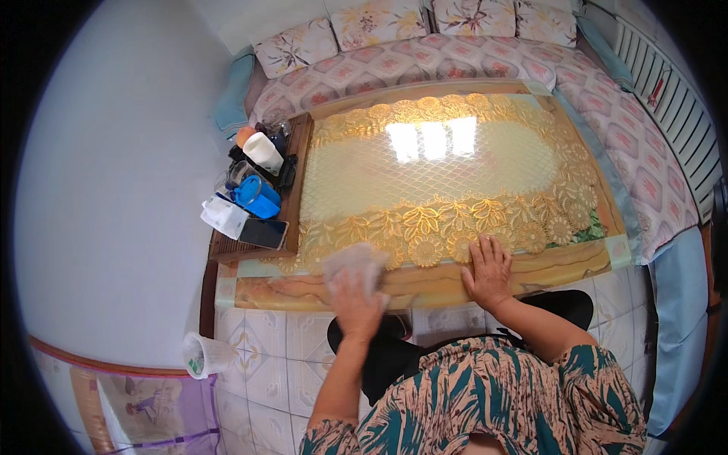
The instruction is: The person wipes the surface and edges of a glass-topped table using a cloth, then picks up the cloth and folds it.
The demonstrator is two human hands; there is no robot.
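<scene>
My left hand (355, 298) presses a pale greyish-pink cloth (356, 262) against the near left part of the coffee table, its fingers over the near side of the cloth and slightly blurred. Flat on the table's near edge, right of the middle, lies my right hand (490, 273), fingers spread and holding nothing. The coffee table (341, 296) has a marbled brown border. A gold lace-patterned cover (425, 220) spreads over its top, and bright window light reflects off it.
A brown wooden tray (296, 182) at the table's left end carries a phone (263, 233), a blue cup (258, 197), a white paper roll (263, 153) and other items. A patterned sofa (485, 62) runs along the far and right sides. A white bin (203, 355) stands on the tiled floor.
</scene>
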